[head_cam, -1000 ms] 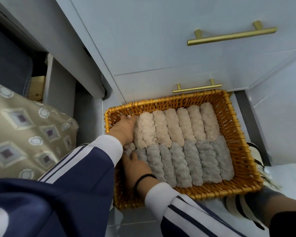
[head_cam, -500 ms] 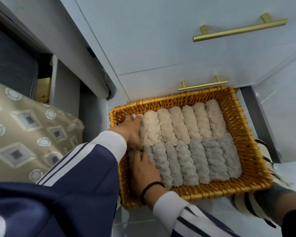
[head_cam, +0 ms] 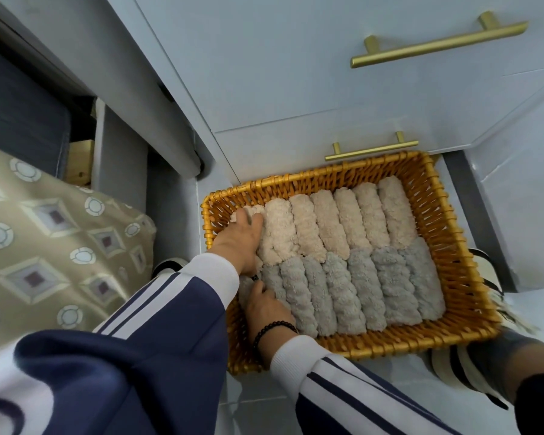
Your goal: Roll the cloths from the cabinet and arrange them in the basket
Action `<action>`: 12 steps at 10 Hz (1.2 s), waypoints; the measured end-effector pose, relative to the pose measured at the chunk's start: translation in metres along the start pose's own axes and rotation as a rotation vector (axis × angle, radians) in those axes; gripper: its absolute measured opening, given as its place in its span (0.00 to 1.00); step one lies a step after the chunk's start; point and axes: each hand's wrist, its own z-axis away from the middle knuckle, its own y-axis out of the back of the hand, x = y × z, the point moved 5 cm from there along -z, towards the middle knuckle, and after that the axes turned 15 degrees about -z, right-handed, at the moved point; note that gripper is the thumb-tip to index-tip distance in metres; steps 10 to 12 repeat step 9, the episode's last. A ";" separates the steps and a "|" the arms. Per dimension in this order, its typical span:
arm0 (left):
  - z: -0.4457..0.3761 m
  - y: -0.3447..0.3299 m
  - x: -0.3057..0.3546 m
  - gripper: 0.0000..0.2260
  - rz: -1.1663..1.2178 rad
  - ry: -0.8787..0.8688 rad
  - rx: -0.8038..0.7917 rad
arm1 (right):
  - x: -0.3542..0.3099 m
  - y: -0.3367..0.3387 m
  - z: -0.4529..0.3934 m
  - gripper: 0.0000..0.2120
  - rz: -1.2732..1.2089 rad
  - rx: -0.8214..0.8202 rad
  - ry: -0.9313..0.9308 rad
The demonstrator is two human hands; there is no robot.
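While both rows already fill most of the wicker basket (head_cam: 446, 246), the last gap sits at its left wall, and that is where both hands work. Every roll lies with its long axis running from the near rim toward the far rim, so whichever roll gets seated must slide in parallel to its neighbours, squeezed between them and the wall.

Beige rolls (head_cam: 343, 224) make the far row, grey rolls (head_cam: 358, 287) the near one, packed side by side and touching. At the far-left corner the left hand (head_cam: 242, 240) lies over the endmost beige roll (head_cam: 252, 211), its fingers (head_cam: 248, 216) fairly straight and pressing down onto it, the roll directly beneath them and against the wall. Nearer the rim, the right hand (head_cam: 267, 306) rests on the endmost grey roll (head_cam: 272, 279); its fingers are largely hidden under the left sleeve, so I cannot tell whether they grasp or merely press. Each hand is nearer its own row, and the task looks almost finished
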 end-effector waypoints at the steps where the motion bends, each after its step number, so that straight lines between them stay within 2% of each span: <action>1: 0.002 -0.002 0.000 0.46 0.037 0.011 -0.010 | 0.004 0.000 0.000 0.23 -0.026 -0.045 0.011; 2: 0.006 -0.005 -0.002 0.45 0.122 0.018 -0.080 | 0.011 0.011 0.003 0.30 -0.082 -0.088 0.014; 3: 0.014 -0.001 -0.004 0.43 0.200 -0.003 -0.154 | 0.020 0.026 0.010 0.32 -0.186 -0.102 0.020; 4: 0.029 0.011 -0.006 0.36 0.231 0.004 -0.143 | 0.023 0.046 0.022 0.21 -0.256 -0.114 0.030; 5: 0.049 0.027 -0.009 0.33 0.216 0.010 -0.121 | 0.026 0.074 0.036 0.16 -0.316 -0.047 0.020; 7: 0.100 0.069 -0.015 0.34 0.272 0.008 -0.064 | 0.030 0.141 0.077 0.16 -0.408 0.083 0.043; 9: 0.161 0.118 -0.011 0.29 0.258 0.046 0.043 | 0.025 0.211 0.133 0.15 -0.573 0.280 0.139; 12: 0.161 0.118 -0.011 0.29 0.258 0.046 0.043 | 0.025 0.211 0.133 0.15 -0.573 0.280 0.139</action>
